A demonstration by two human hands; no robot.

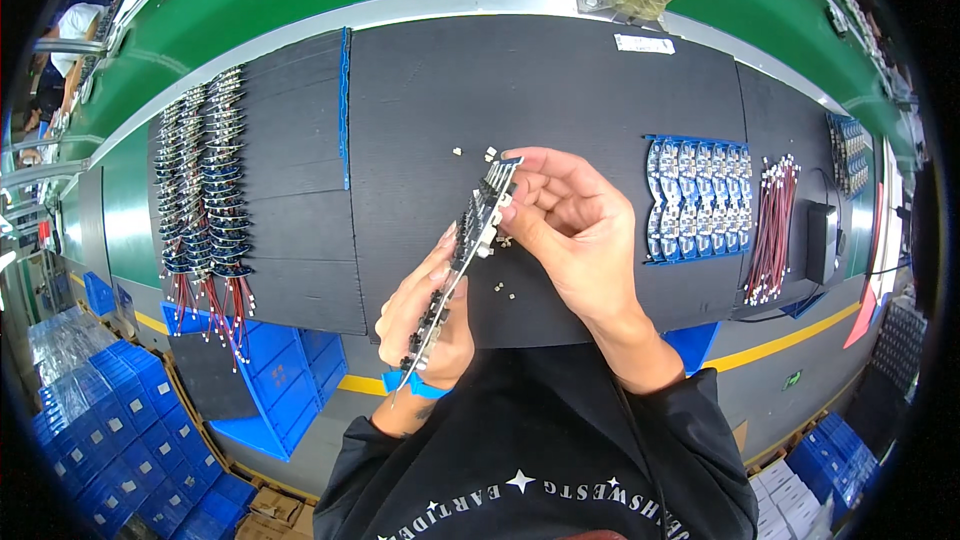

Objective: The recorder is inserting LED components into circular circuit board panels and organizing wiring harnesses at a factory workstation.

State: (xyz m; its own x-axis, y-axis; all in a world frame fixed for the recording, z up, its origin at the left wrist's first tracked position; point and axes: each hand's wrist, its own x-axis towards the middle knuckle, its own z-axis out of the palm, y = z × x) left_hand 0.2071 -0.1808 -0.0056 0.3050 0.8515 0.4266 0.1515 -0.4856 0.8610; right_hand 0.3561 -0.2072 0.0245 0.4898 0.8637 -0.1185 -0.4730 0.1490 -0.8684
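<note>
A circuit board panel (440, 312), set with small dark and white parts, is held up edge-on and slanted above the black work surface. My left hand (455, 345) grips its lower part from the left, fingers behind it. At the panel's upper end, the thumb and index finger of my right hand (592, 240) close on the edge beside white connectors; whether a loose part is also pinched there is hidden. Loose white connectors (490, 154) lie beyond the panel on the black mat (440, 70), and several more are scattered nearer me.
Rows of wired boards (205, 180) stand at the left, beside a blue strip (344, 110). To the right lie blue circuit board panels (700, 198), a bundle of red wires (774, 230) and a black box (822, 243). Blue crates (275, 390) stand below the table's left edge.
</note>
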